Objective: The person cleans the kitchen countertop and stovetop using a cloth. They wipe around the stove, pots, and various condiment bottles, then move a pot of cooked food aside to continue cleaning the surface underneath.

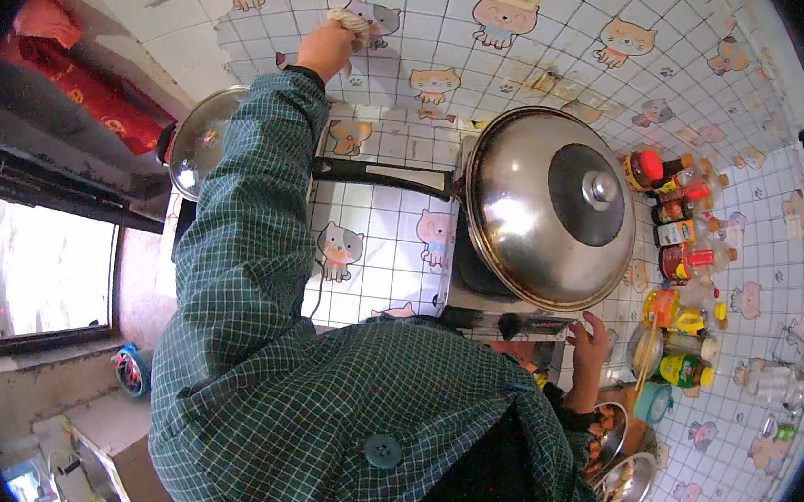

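Note:
My left hand (327, 48), at the top of the view, holds a crumpled beige cloth (349, 27) against the cat-patterned tiled wall covering (427, 48). A glass-lidded pan (202, 141) sits just below it, partly hidden by my sleeve. On the right, my right hand (588, 349) is raised with fingers apart, holding nothing. It is beside the rim of a wok with a domed steel lid (521, 219), which rests on a gas stove (494, 322). The wok's long black handle (381, 177) points to the left.
Several sauce bottles (679, 262) and an oil jug (672, 310) line the counter at right. Chopsticks (644, 359) lie across a bowl (637, 345). Nearer me stand a bowl of reddish-brown food pieces (604, 434) and a steel bowl (627, 486). A window (52, 267) is at left.

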The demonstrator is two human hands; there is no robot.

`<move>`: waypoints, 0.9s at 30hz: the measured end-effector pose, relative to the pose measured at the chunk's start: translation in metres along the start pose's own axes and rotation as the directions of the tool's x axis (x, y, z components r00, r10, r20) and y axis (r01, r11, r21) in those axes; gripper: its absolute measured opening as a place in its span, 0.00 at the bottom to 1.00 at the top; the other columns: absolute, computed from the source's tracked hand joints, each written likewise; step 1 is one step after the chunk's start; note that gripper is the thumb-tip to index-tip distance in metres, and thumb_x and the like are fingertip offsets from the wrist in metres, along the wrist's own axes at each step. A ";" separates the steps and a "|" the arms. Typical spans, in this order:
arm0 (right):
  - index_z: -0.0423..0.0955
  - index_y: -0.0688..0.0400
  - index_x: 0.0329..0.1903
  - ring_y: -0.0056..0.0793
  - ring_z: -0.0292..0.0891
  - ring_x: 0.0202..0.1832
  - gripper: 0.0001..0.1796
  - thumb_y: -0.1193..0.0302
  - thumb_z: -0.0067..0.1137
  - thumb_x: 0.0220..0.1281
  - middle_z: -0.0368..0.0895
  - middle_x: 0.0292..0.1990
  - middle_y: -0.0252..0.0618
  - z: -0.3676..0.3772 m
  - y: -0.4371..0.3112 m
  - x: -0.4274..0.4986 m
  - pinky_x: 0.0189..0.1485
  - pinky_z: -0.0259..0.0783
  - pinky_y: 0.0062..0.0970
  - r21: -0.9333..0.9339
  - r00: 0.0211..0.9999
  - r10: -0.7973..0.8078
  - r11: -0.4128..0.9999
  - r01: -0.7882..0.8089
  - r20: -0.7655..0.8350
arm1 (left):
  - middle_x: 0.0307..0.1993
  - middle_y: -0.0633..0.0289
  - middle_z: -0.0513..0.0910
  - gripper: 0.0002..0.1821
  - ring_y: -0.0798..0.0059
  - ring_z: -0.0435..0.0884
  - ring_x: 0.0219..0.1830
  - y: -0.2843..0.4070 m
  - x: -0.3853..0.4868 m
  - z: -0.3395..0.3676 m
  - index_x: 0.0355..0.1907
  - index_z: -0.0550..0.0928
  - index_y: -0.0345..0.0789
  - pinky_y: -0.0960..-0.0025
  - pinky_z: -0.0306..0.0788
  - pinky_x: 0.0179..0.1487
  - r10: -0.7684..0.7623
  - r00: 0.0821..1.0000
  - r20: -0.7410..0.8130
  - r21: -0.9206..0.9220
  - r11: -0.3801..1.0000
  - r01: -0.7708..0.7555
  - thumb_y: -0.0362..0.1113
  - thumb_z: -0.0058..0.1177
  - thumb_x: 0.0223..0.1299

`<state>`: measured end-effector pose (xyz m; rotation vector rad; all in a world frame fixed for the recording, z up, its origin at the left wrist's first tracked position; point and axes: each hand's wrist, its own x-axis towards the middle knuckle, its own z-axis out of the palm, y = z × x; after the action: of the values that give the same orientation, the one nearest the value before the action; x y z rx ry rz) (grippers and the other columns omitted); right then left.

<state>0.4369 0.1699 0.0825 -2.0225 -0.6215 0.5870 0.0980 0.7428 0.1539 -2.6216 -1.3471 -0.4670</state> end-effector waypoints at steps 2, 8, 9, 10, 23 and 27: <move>0.72 0.62 0.49 0.29 0.79 0.37 0.16 0.73 0.55 0.58 0.79 0.37 0.42 0.003 0.006 0.002 0.32 0.76 0.25 -0.007 1.000 -0.009 1.000 0.009 -0.003 | 0.35 0.59 0.81 0.08 0.60 0.81 0.40 0.000 0.002 0.002 0.34 0.84 0.42 0.58 0.75 0.41 0.022 0.999 0.034 -0.040 0.999 -0.020 0.37 0.54 0.51; 0.71 0.62 0.49 0.30 0.80 0.36 0.15 0.73 0.53 0.59 0.80 0.34 0.41 0.011 0.007 0.013 0.31 0.76 0.26 0.017 1.000 -0.003 1.000 0.004 -0.031 | 0.34 0.59 0.82 0.08 0.60 0.81 0.38 -0.018 0.009 0.044 0.31 0.83 0.42 0.60 0.75 0.40 0.150 0.982 0.112 -0.053 0.988 -0.145 0.35 0.60 0.44; 0.71 0.62 0.49 0.30 0.80 0.36 0.14 0.73 0.53 0.60 0.80 0.34 0.41 0.010 0.007 0.014 0.32 0.76 0.26 0.017 0.999 0.002 1.000 -0.001 -0.051 | 0.34 0.58 0.82 0.13 0.60 0.81 0.39 -0.015 0.014 0.039 0.31 0.83 0.43 0.61 0.75 0.41 0.116 0.976 0.185 -0.043 0.993 -0.110 0.34 0.66 0.37; 0.70 0.63 0.49 0.30 0.80 0.36 0.14 0.72 0.53 0.60 0.80 0.34 0.40 0.007 0.009 0.013 0.32 0.76 0.26 0.016 0.997 0.007 1.000 -0.006 -0.070 | 0.34 0.58 0.82 0.13 0.60 0.81 0.40 -0.011 0.015 0.037 0.32 0.83 0.43 0.61 0.75 0.41 0.102 0.967 0.233 -0.022 0.995 -0.100 0.34 0.67 0.37; 0.71 0.63 0.49 0.28 0.78 0.37 0.15 0.76 0.53 0.58 0.79 0.35 0.40 -0.006 0.032 0.024 0.30 0.74 0.24 0.033 0.994 0.065 0.997 -0.063 -0.086 | 0.38 0.50 0.83 0.13 0.53 0.81 0.43 -0.016 0.023 0.149 0.35 0.84 0.33 0.55 0.74 0.45 0.151 0.762 0.630 -0.054 0.987 -0.151 0.39 0.59 0.48; 0.65 0.62 0.53 0.32 0.77 0.38 0.18 0.73 0.55 0.61 0.73 0.48 0.41 -0.004 0.026 0.025 0.35 0.74 0.26 0.099 0.981 0.193 0.977 -0.190 -0.017 | 0.34 0.56 0.83 0.11 0.57 0.82 0.37 -0.037 0.010 0.171 0.33 0.84 0.41 0.58 0.75 0.39 0.062 0.778 0.625 0.064 0.989 -0.130 0.43 0.54 0.51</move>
<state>0.4634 0.1713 0.0579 -2.0083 -0.3771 0.6895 0.1082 0.8195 -0.0034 -2.8484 -1.3152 0.5366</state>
